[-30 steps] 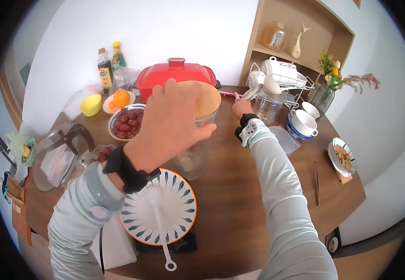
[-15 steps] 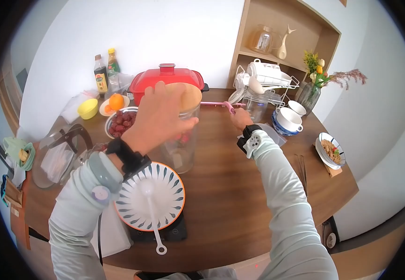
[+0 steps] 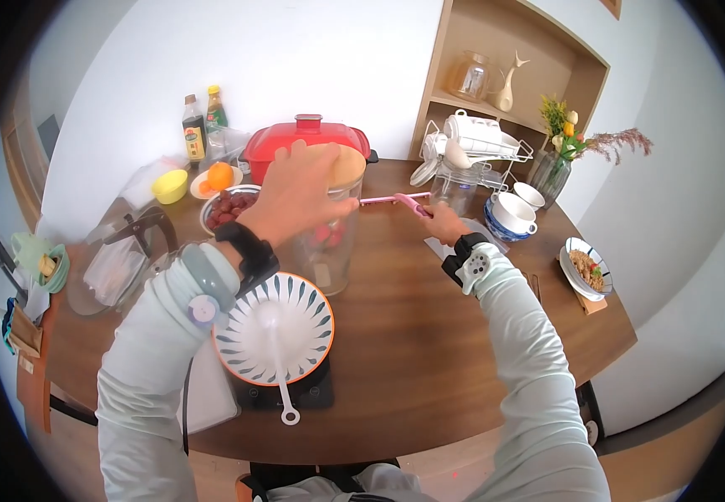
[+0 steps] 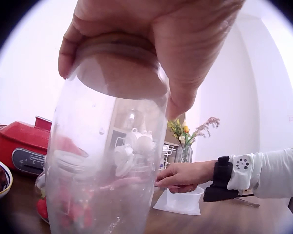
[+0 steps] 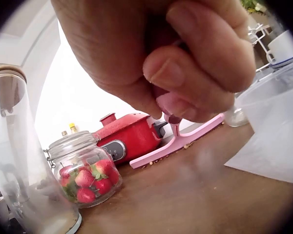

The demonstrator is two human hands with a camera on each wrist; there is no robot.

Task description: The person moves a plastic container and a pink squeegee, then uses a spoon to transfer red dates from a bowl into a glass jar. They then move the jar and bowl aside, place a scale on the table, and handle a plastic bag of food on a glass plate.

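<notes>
A tall glass jar with a wooden lid stands at the table's middle. My left hand grips its top from above, thumb on one side and fingers on the other. To the right, my right hand holds a pink squeegee by its handle. The squeegee's long blade lies along the tabletop, with small crumbs at its edge in the right wrist view. Behind the tall jar, a clip-top jar of strawberries sits close to the red electric pot.
A patterned plate with a white spoon sits on a black scale in front. Right of centre are an empty glass jar, stacked bowls and a food bowl. A bowl of dates is at left.
My right hand has drawn the squeegee back toward me, away from the wall. The left hand keeps its grip on the tall jar. The head view has shifted slightly.
</notes>
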